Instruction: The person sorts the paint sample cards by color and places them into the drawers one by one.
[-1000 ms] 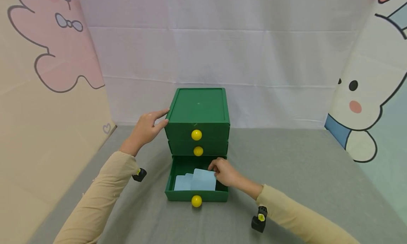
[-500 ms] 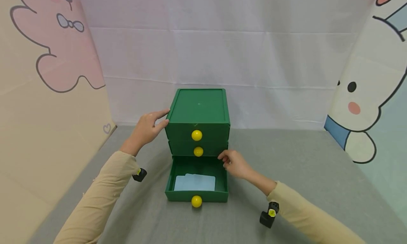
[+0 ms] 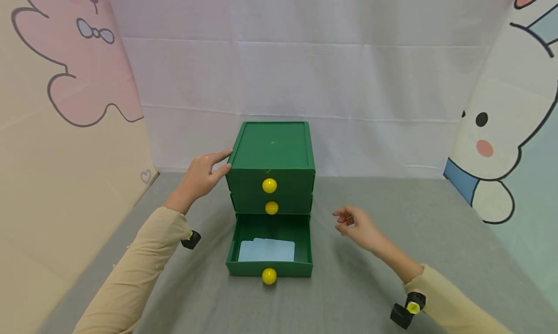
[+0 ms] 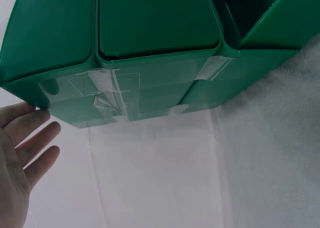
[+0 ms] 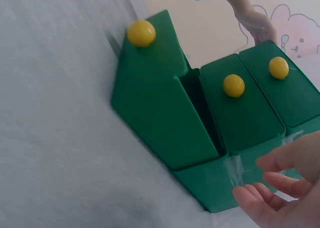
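A green chest of three drawers [image 3: 272, 145] stands mid-table, each drawer with a round yellow knob. Its bottom drawer [image 3: 287, 269] is pulled out, and pale blue cards [image 3: 267, 250] lie flat inside, overlapping one another. My left hand [image 3: 200, 176] rests with its thumb and fingertips at the chest's upper left edge, fingers extended; the left wrist view shows the fingers [image 4: 37, 148] spread beside the green side wall. To the right of the chest, my right hand [image 3: 358, 227] hovers apart from it, fingers loosely bent and nothing between them.
Grey cloth covers the table [image 3: 414, 227]. Behind the chest hangs a white cloth backdrop [image 3: 348, 82], with printed cartoon panels at both sides. Clear tape [image 4: 105, 83] runs along the chest's side. A small black camera [image 3: 407, 311] sits on the right wrist.
My right hand has let go of a blue card, which now lies in the drawer with the others, and has moved out to the right. My left hand has stayed in place.
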A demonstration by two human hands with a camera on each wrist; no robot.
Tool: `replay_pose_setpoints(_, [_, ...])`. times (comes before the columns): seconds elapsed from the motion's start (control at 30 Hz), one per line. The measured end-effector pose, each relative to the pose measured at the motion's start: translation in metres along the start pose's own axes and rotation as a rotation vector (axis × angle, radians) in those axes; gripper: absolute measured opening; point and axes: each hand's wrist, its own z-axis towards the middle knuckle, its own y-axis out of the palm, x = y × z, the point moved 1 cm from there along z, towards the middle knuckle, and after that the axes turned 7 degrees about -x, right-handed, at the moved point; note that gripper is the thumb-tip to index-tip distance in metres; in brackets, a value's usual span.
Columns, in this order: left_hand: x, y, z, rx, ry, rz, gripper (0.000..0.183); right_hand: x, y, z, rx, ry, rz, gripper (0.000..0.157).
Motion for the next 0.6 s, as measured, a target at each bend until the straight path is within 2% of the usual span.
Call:
replay_pose_setpoints(0.23, [0.0,0.001,0.001,0.004,0.001,-0.001,0.042,-0.003,0.029,-0.025,0.055,0.003,0.023,0.025])
replay_pose_setpoints(0.4, [0.0,0.0,0.001,0.001,-0.005,-0.002,0.042,-0.017,0.058,-0.038,0.062,0.018,0.163,0.026])
replay_pose_setpoints(0.6, [0.001,0.0,0.001,-0.009,-0.012,-0.001,0.042,-0.036,0.091,-0.048,0.025,0.056,0.316,0.026])
